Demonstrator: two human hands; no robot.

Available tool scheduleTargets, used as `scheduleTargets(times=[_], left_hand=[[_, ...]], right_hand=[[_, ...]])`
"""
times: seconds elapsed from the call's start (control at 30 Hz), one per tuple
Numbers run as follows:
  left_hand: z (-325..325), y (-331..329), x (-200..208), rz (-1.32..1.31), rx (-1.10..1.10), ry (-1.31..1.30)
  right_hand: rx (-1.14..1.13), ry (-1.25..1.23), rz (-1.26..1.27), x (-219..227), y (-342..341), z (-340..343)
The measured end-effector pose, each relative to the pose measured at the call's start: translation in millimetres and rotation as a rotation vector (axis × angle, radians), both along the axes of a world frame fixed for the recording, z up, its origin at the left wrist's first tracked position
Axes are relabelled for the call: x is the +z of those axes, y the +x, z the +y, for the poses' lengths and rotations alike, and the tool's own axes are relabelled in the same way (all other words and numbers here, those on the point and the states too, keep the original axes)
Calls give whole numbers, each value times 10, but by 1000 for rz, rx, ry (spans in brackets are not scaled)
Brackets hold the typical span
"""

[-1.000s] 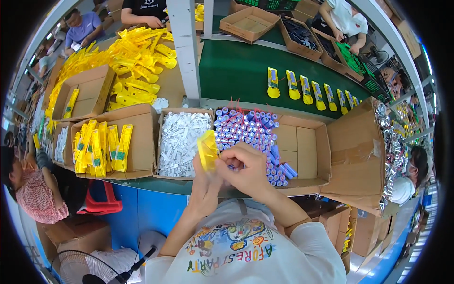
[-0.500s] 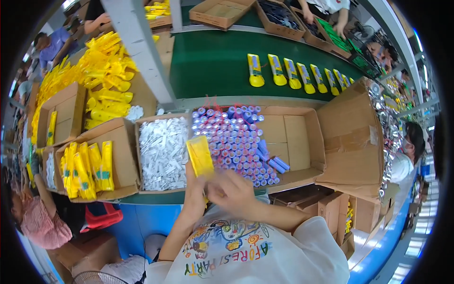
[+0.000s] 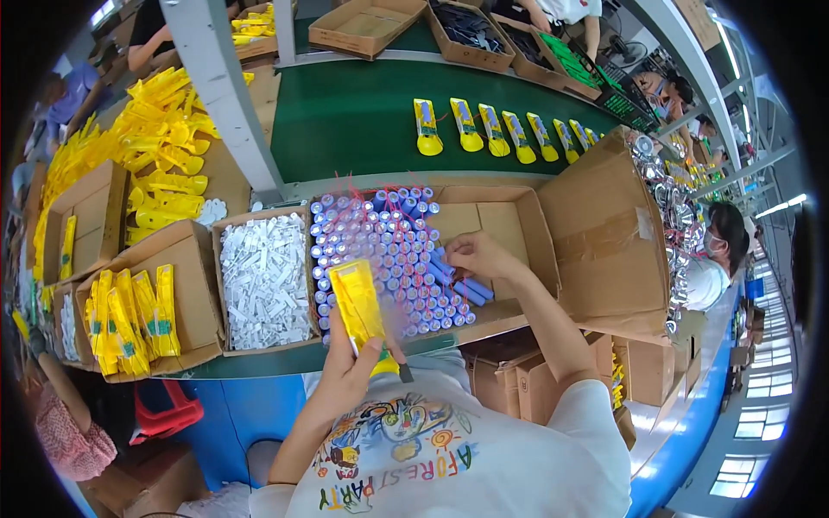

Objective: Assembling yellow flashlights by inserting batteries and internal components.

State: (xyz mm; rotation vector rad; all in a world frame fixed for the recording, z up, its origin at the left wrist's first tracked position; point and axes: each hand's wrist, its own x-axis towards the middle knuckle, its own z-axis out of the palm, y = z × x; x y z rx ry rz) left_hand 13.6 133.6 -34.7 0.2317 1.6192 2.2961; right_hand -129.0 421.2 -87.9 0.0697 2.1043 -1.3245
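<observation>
Cardboard box (image 3: 509, 216) of upright blue cylindrical cells (image 3: 389, 250) sits centre; behind it runs a green conveyor belt (image 3: 363, 112) carrying yellow plastic housings (image 3: 466, 125). Left of the box, an open carton of white plastic parts (image 3: 263, 276). Right hand (image 3: 475, 255) closes fingers on cells inside; left hand (image 3: 350, 380) grips a yellow plastic housing shell (image 3: 358, 302) at the box's near edge.

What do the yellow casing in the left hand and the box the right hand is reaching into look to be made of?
The yellow casing looks like moulded plastic: uniform bright colour, slight gloss, crisp edges. The box appears to be corrugated cardboard: matte brown, folded flaps. The cells in it seem blue film-wrapped, probably metal.
</observation>
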Motion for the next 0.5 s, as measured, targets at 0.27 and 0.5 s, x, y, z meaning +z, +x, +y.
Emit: scheduleTargets(times=[0.27, 0.5], left_hand=[[99, 11, -9, 1, 55, 39], [131, 13, -48, 1, 131, 62]], right_hand=[[-42, -65, -132, -9, 131, -84], [-233, -370, 92, 858, 351, -332]])
